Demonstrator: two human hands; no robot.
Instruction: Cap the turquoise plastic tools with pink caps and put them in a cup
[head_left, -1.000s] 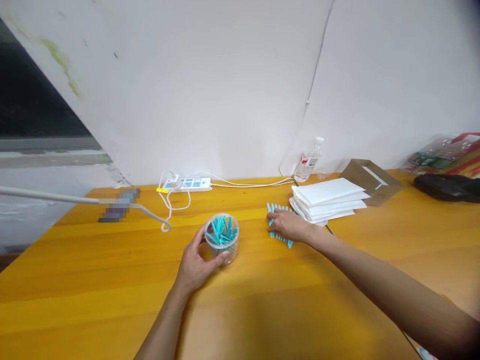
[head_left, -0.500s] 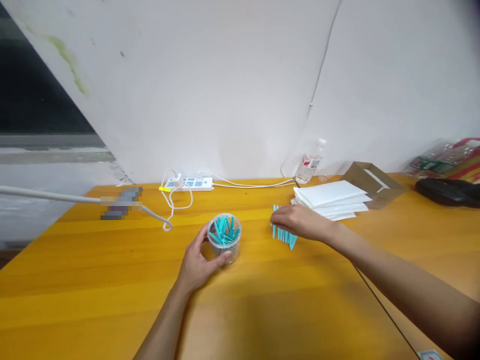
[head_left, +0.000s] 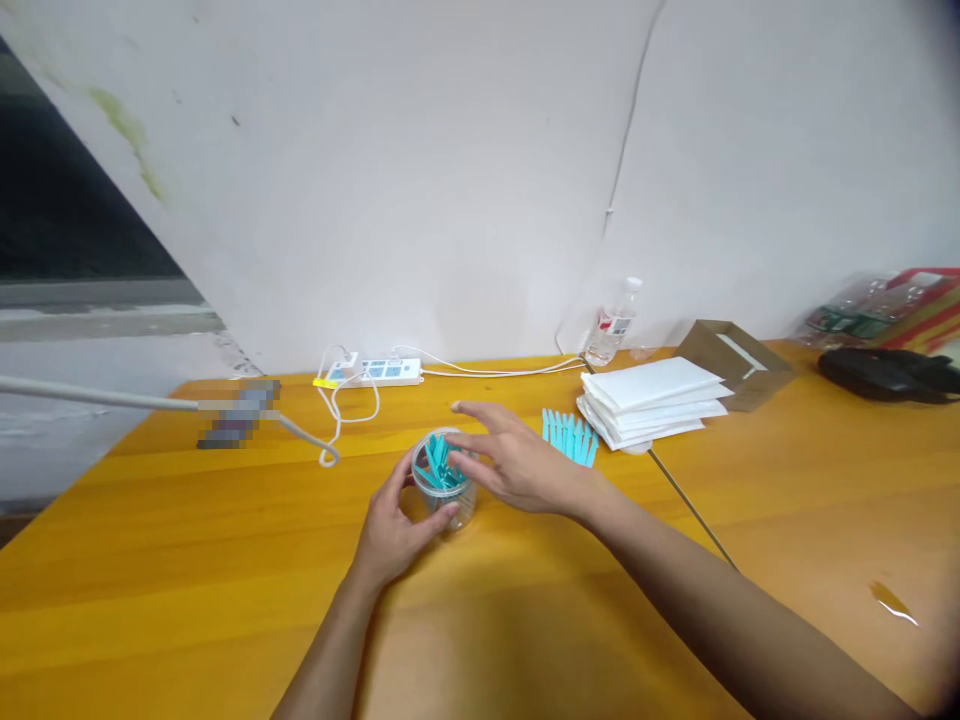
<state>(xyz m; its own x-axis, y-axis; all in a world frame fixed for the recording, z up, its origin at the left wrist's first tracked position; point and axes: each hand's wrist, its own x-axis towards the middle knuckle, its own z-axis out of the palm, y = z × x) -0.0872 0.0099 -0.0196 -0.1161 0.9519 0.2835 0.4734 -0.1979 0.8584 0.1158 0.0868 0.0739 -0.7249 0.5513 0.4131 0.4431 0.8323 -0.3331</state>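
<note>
A clear round plastic jar (head_left: pixel 460 510) stands upright on the wooden table, its mouth uncovered. Inside it is a jumble of slim teal plastic pieces (head_left: pixel 435 460), whose exact kind I cannot make out. My left hand (head_left: pixel 394 530) is wrapped around the jar's left side, thumb across the front. Over the jar's right rim reaches my right hand (head_left: pixel 517 465), fingers spread, with the lower fingertips at the pieces inside; nothing shows held in it. Right of the jar, partly behind my right hand, several matching teal pieces (head_left: pixel 568 433) lie side by side in a row.
Behind the row are a stack of white packets (head_left: pixel 649 390), a water bottle (head_left: pixel 613 325) and a brown cardboard box (head_left: pixel 731 360). A white power strip (head_left: pixel 394 372) with cables lies along the wall. A blurred-out object (head_left: pixel 238 412) sits left, a black pouch (head_left: pixel 885 375) far right.
My right hand has moved left from the row of teal pieces to the jar, and its fingers have spread. The row is now more exposed. My left hand still holds the jar in place.
</note>
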